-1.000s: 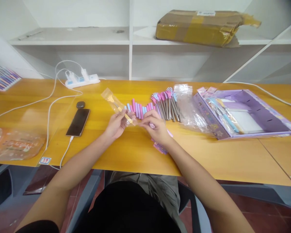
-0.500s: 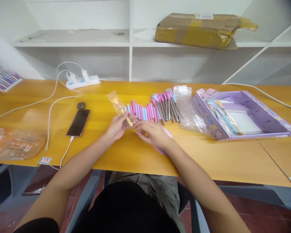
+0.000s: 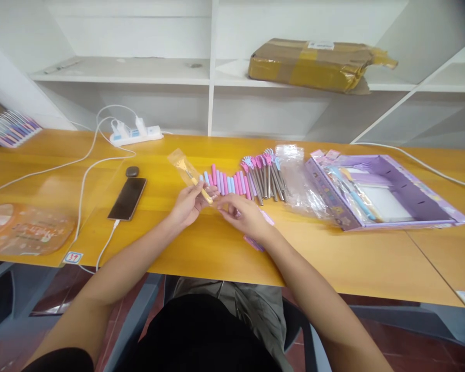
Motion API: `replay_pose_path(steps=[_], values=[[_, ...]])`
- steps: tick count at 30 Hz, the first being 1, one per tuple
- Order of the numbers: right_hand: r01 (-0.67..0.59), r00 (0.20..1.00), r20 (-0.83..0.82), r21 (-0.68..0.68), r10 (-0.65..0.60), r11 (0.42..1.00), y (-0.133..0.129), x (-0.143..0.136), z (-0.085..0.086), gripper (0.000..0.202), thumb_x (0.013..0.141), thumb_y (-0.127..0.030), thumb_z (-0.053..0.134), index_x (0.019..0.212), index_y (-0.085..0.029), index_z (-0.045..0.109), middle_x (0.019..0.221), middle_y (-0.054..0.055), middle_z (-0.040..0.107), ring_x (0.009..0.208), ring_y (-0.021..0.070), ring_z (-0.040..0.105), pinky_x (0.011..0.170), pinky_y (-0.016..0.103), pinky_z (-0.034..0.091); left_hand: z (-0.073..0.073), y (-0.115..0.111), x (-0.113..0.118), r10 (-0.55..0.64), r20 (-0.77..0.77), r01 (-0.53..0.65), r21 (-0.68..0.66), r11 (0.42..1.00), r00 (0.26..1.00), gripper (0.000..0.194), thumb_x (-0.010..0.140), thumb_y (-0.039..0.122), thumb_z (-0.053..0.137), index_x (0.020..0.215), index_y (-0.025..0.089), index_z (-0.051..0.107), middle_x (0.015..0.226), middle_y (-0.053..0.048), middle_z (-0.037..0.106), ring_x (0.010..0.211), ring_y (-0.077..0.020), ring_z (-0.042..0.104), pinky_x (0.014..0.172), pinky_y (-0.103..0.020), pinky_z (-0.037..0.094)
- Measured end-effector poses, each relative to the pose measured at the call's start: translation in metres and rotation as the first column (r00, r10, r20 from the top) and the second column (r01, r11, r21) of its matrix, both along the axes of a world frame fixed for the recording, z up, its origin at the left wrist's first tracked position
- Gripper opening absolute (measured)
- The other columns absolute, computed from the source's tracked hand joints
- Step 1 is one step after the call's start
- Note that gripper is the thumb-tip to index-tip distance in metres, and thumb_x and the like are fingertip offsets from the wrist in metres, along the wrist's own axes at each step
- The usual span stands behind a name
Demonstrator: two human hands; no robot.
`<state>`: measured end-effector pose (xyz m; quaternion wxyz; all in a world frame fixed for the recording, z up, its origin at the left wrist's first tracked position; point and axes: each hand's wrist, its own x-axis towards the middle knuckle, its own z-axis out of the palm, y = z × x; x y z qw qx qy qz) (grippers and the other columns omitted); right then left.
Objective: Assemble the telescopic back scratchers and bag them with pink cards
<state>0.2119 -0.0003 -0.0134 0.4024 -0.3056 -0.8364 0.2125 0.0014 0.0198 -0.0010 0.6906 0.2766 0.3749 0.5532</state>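
Observation:
A yellow hand-shaped stick in a clear plastic sleeve point(image 3: 184, 166) slants up and left from my left hand point(image 3: 189, 205), whose fingers are closed on it. My right hand point(image 3: 242, 213) pinches at the sleeve's lower end, by the stick's yellow handle. Just beyond the hands lies a row of pink, purple and blue tubes point(image 3: 228, 183). Right of them is a pile of metal rods with pink and blue hand-shaped heads point(image 3: 265, 173). Pink and purple pieces point(image 3: 253, 243) lie partly hidden beneath my right wrist.
Clear plastic bags point(image 3: 300, 181) lie beside a purple box point(image 3: 422, 196) with packaged sticks. On the left are a phone point(image 3: 127, 199), a power strip point(image 3: 137, 135) with white cables and an orange pouch point(image 3: 39, 230). A taped carton point(image 3: 310, 64) rests on the shelf.
The camera view has shifted slightly, so the shelf and carton appear lower. My right fingers have drawn closer together at the sleeve's end. The sleeved stick stays in my left hand.

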Motion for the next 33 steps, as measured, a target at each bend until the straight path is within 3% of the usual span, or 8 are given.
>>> replay_pose_path(steps=[6,12,19,24,28,29,31,33], values=[[-0.212,0.972,-0.098,0.026,0.214,0.977,-0.005,-0.003,0.010,0.022,0.104,-0.010,0.059,0.108,-0.025,0.075,0.106,0.005,0.076,0.078,0.0131,0.066,0.064,0.026,0.052,-0.005,0.003,-0.002,0.005,0.023,-0.005,-0.002,1.000,1.000,0.029,0.095,0.038,0.087,0.097,0.013,0.072,0.094,-0.010,0.083,0.085,-0.0184,0.081,0.084,-0.030,0.064],[-0.061,0.972,-0.222,0.051,0.071,0.997,-0.006,-0.004,0.009,0.014,0.105,-0.015,0.070,0.110,-0.026,0.076,0.107,0.005,0.080,0.090,0.0180,0.074,0.070,0.030,0.055,-0.010,-0.006,0.002,-0.089,-0.132,0.109,0.146,0.983,0.987,0.048,0.083,0.057,0.094,0.097,0.014,0.075,0.096,-0.009,0.082,0.085,-0.0182,0.077,0.080,-0.030,0.062],[0.143,0.986,-0.101,0.121,-0.131,0.982,0.001,-0.007,0.003,0.005,0.104,-0.023,0.075,0.105,-0.027,0.076,0.103,0.003,0.084,0.094,0.0237,0.074,0.088,0.042,0.054,-0.016,-0.012,0.006,-0.130,-0.333,0.189,0.153,0.970,0.934,0.056,0.080,0.061,0.094,0.107,0.015,0.079,0.102,-0.007,0.079,0.095,-0.0207,0.073,0.086,-0.031,0.058],[0.153,0.976,-0.166,0.061,-0.141,0.986,0.000,-0.005,0.008,0.007,0.107,-0.032,0.070,0.105,-0.027,0.075,0.100,0.005,0.080,0.098,0.0251,0.070,0.091,0.043,0.055,-0.015,-0.013,0.009,-0.164,-0.250,0.195,0.102,0.976,0.954,0.060,0.076,0.062,0.096,0.109,0.015,0.078,0.107,-0.008,0.079,0.098,-0.0218,0.073,0.086,-0.033,0.059],[0.048,0.968,-0.243,-0.041,-0.057,0.998,-0.001,0.003,0.014,0.033,0.115,-0.050,0.053,0.116,-0.026,0.075,0.112,0.009,0.072,0.107,0.0253,0.068,0.096,0.044,0.057,-0.012,-0.010,0.006,-0.153,-0.158,0.169,0.096,0.981,0.976,0.053,0.078,0.059,0.096,0.101,0.016,0.076,0.094,-0.003,0.075,0.085,-0.0159,0.071,0.079,-0.028,0.059],[-0.003,0.970,-0.244,-0.056,-0.011,0.998,0.000,0.006,0.015,0.040,0.113,-0.060,0.053,0.120,-0.027,0.075,0.118,0.010,0.069,0.111,0.0265,0.067,0.098,0.045,0.057,-0.011,-0.009,0.005,-0.149,-0.137,0.163,0.092,0.982,0.979,0.051,0.079,0.058,0.096,0.101,0.016,0.077,0.092,-0.002,0.074,0.083,-0.0147,0.070,0.076,-0.027,0.058],[-0.084,0.975,-0.212,-0.059,0.070,0.995,0.001,0.009,0.016,0.059,0.095,-0.078,0.070,0.127,-0.028,0.074,0.128,0.012,0.065,0.121,0.0304,0.065,0.104,0.049,0.058,-0.009,-0.006,0.002,-0.137,-0.102,0.144,0.073,0.987,0.985,0.047,0.082,0.055,0.095,0.102,0.016,0.077,0.092,-0.002,0.074,0.081,-0.0137,0.070,0.072,-0.025,0.057],[-0.107,0.982,-0.164,-0.039,0.099,0.994,0.002,0.009,0.016,0.066,0.079,-0.076,0.088,0.125,-0.030,0.074,0.132,0.012,0.063,0.128,0.0329,0.063,0.111,0.053,0.056,-0.007,-0.004,0.000,-0.118,-0.075,0.122,0.048,0.991,0.990,0.044,0.083,0.052,0.095,0.103,0.017,0.078,0.095,-0.003,0.076,0.082,-0.0145,0.071,0.070,-0.024,0.057]])
